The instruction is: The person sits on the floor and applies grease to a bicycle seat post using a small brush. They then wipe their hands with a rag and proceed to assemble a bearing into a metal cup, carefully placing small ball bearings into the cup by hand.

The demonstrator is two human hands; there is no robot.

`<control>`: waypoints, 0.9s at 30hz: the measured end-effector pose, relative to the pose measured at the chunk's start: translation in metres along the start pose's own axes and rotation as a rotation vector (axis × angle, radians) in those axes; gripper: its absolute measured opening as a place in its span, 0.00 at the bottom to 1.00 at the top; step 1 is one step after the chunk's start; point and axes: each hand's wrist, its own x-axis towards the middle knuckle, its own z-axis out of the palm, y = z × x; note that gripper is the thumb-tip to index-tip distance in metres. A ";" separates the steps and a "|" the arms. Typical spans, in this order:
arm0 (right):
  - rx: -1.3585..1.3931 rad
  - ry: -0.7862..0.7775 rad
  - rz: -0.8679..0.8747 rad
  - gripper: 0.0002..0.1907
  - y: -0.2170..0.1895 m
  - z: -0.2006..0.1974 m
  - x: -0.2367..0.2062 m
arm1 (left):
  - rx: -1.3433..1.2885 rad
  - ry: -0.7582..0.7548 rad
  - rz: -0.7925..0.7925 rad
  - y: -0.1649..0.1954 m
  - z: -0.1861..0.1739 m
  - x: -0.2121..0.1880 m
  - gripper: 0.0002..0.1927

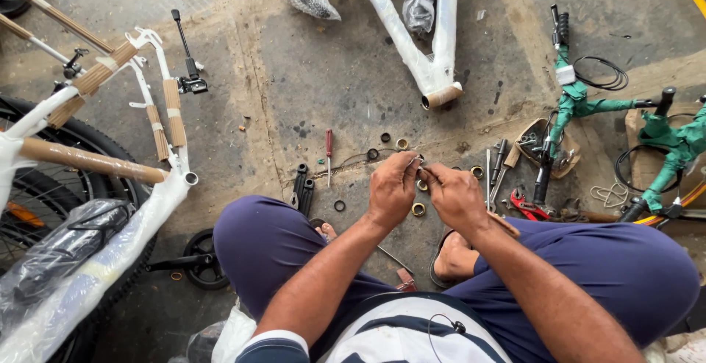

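Note:
My left hand (392, 189) and my right hand (454, 195) meet in front of me above the concrete floor, fingertips pinched together on a small metal part (418, 161). Just below the fingers lie brass-coloured rings (418, 209) and dark rings (339, 205) scattered on the floor. A red-handled screwdriver (329, 144) lies to the left of my hands. I sit low with my knees apart in dark blue trousers, feet in sandals.
A white bicycle frame (430, 69) wrapped in plastic lies ahead. Another white bicycle with cardboard-wrapped tubes (88, 161) stands at left. Green-wrapped handlebars (581, 102), pliers with red grips (523, 205) and several tools lie at right. A black crank (198, 260) rests near my left knee.

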 end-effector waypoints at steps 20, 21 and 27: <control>0.791 -0.096 0.412 0.07 0.038 0.126 0.006 | -1.092 -0.242 -0.510 -0.043 -0.033 -0.010 0.09; 0.740 -0.198 0.470 0.08 0.032 0.142 -0.012 | -1.155 -0.234 -0.562 -0.043 -0.038 -0.009 0.10; 0.373 -0.516 0.358 0.08 0.037 0.170 -0.056 | -1.293 -0.272 -0.640 -0.032 -0.051 -0.005 0.09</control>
